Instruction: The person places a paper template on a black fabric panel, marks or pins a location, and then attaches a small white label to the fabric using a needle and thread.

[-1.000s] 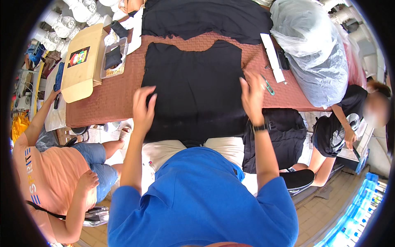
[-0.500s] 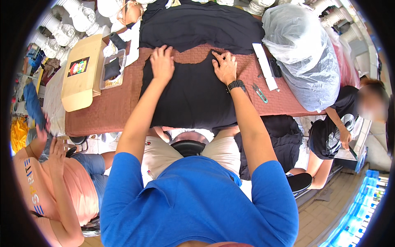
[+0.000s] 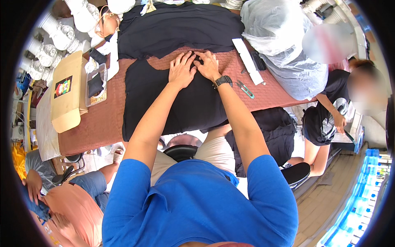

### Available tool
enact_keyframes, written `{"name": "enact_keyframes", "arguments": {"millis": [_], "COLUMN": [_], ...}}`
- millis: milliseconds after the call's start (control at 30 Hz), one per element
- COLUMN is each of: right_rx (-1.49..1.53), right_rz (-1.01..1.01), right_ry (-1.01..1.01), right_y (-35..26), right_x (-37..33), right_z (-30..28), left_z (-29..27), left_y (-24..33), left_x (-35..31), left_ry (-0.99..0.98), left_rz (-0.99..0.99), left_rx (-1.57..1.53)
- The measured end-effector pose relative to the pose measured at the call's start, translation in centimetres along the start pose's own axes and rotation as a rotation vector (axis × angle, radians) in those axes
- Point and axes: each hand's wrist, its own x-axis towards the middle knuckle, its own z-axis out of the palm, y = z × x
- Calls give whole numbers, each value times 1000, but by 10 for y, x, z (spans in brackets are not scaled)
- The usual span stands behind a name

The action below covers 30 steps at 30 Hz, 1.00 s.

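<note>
Black cloth [image 3: 193,103] under close-set fingers [image 3: 178,61]

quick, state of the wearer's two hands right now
Left bare hand: open, palm down on the nearer flat black cloth.
Right bare hand: fingers bent near the cloth's far edge; whether pinching it cannot be told.

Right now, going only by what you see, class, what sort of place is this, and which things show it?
Probably a sewing or garment workspace: black cloth pieces lie spread on a brown-covered table, with green snips and what looks like a dark thread spool nearby.
</note>
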Motion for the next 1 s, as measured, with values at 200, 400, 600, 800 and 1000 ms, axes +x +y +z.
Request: {"name": "enact_keyframes", "arguments": {"millis": [200,400,600,800,1000], "right_rx": [-438,-709,-730,-685,-654], "right_rz": [-33,142,157,162,53], "right_ry": [517,428,358,301,456], "right_y": [32,94,92,105,97], "right_x": [-12,-12,-4,7,9], "right_z": [-61,-98,-104,-103,-133], "left_z": [5,0,-8,-4,8], "left_y": [-5,-2,1,-8,-32], "left_x": [1,0,1,36,72], "left_ry": [17,13,0,123,64], "left_rz": [8,47,11,44,-93], "left_rx": [46,52,28,-47,-343]}}
